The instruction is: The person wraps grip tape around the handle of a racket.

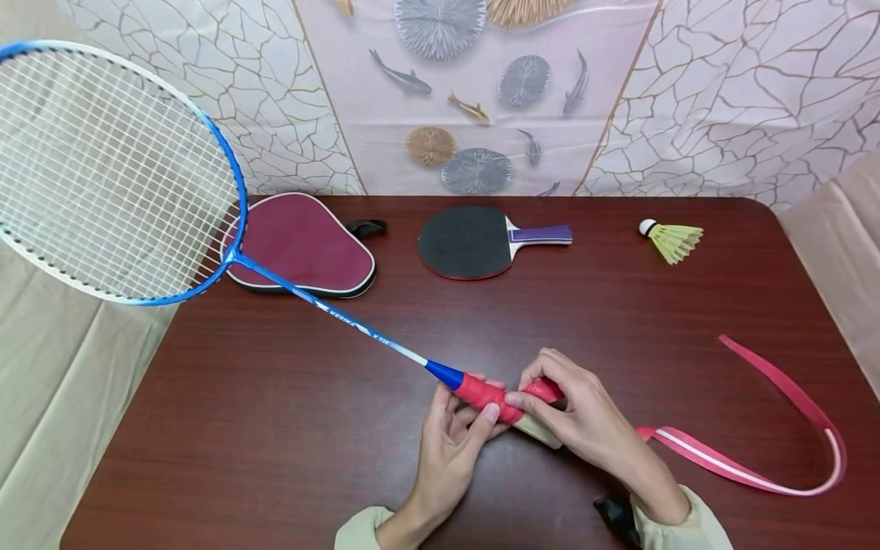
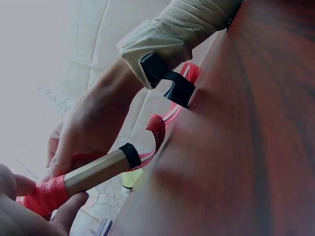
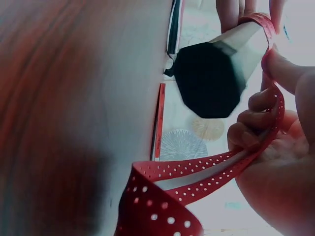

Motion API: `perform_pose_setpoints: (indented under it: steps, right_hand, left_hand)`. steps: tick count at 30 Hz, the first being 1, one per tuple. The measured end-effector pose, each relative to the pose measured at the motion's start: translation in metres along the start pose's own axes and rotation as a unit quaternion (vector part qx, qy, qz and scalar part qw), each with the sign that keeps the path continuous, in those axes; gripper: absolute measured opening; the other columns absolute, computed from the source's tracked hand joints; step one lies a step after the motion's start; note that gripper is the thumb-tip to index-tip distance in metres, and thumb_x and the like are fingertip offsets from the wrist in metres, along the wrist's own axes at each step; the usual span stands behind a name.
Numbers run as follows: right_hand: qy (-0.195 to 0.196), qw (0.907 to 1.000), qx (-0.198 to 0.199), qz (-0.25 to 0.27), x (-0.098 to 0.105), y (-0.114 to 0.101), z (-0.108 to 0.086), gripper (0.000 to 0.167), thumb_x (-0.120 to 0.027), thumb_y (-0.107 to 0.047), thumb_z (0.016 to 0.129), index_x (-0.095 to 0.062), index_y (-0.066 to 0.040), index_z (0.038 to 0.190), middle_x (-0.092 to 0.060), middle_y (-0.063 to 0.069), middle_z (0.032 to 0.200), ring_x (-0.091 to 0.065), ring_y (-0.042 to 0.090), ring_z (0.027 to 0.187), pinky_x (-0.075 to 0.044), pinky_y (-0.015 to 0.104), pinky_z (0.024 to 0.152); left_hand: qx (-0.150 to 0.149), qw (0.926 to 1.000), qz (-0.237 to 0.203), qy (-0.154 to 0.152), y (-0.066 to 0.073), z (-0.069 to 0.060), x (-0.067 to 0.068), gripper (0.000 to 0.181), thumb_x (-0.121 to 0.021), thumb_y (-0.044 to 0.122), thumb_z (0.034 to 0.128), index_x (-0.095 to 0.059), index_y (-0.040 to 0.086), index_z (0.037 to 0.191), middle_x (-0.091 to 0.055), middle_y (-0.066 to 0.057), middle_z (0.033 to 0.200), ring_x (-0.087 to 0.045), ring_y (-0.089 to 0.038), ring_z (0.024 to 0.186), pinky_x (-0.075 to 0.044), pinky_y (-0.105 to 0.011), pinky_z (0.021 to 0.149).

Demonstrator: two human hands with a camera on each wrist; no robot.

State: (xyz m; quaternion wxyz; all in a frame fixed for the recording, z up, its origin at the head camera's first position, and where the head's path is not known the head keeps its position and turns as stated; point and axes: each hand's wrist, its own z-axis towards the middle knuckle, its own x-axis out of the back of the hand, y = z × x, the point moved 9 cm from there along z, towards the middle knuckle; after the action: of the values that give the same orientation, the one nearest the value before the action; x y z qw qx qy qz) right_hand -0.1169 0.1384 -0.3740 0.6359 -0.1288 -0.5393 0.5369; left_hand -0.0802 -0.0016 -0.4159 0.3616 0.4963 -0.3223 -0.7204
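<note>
A blue and white badminton racket [image 1: 357,325] slants across the table, its head at the upper left. Red perforated grip tape [image 1: 481,393] is wound around the upper part of its handle. The lower handle [image 2: 96,171] is bare wood with a black end cap [image 3: 209,81]. My left hand [image 1: 450,439] holds the wrapped part between thumb and fingers. My right hand [image 1: 584,409] pinches the tape where it meets the handle. From there the loose tape [image 1: 742,473], with a white stripe along its back, runs to the right and curls over the table.
Along the back of the table [image 1: 275,428] lie a maroon paddle case [image 1: 302,244], a table tennis paddle [image 1: 467,243] and a yellow shuttlecock [image 1: 672,239]. A patterned cloth [image 1: 467,99] hangs behind. The racket head [image 1: 124,168] reaches past the table's left edge.
</note>
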Motion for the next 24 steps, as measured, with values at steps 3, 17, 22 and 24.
perform_pose_setpoints:
  steps: [3,17,22,24]
  right_hand:
    - [-0.012,0.9999,-0.009,0.007,-0.003,0.002,0.0,0.029,-0.083,-0.017,0.081,-0.059,-0.028,0.092,-0.049,-0.014,0.082,-0.047,0.005,0.07,-0.038,0.019,0.056]
    - [0.02,0.9956,0.01,0.091,0.006,-0.043,0.011,0.035,-0.083,0.008,0.07,-0.062,-0.016,0.085,-0.053,-0.007,0.076,-0.05,0.008,0.066,-0.041,0.024,0.053]
    - [0.03,0.9967,-0.004,0.076,0.006,-0.036,0.008,0.033,-0.084,0.006,0.071,-0.062,-0.016,0.083,-0.055,-0.007,0.076,-0.051,0.009,0.066,-0.041,0.024,0.055]
    - [0.024,0.9977,-0.023,0.06,0.002,-0.023,0.004,0.03,-0.085,-0.001,0.074,-0.063,-0.02,0.084,-0.055,-0.009,0.077,-0.052,0.008,0.067,-0.041,0.023,0.056]
  left_hand:
    - [-0.003,0.9998,0.018,0.004,0.0,0.0,0.002,0.04,-0.054,-0.014,0.0934,-0.037,-0.011,0.13,-0.05,-0.037,0.124,-0.06,-0.039,0.109,-0.053,-0.05,0.087]
    - [0.079,0.9947,-0.022,0.061,-0.009,-0.002,0.012,0.035,-0.06,-0.009,0.0924,-0.042,-0.013,0.122,-0.057,-0.024,0.112,-0.067,-0.028,0.097,-0.055,-0.049,0.081]
    - [0.09,0.9947,-0.023,0.042,-0.009,-0.001,0.009,0.034,-0.061,-0.009,0.0917,-0.044,-0.013,0.121,-0.059,-0.023,0.111,-0.067,-0.03,0.097,-0.056,-0.048,0.082]
    - [0.088,0.9955,-0.012,0.032,-0.008,-0.001,0.007,0.035,-0.061,-0.009,0.0917,-0.045,-0.011,0.122,-0.059,-0.026,0.113,-0.067,-0.03,0.098,-0.056,-0.046,0.083]
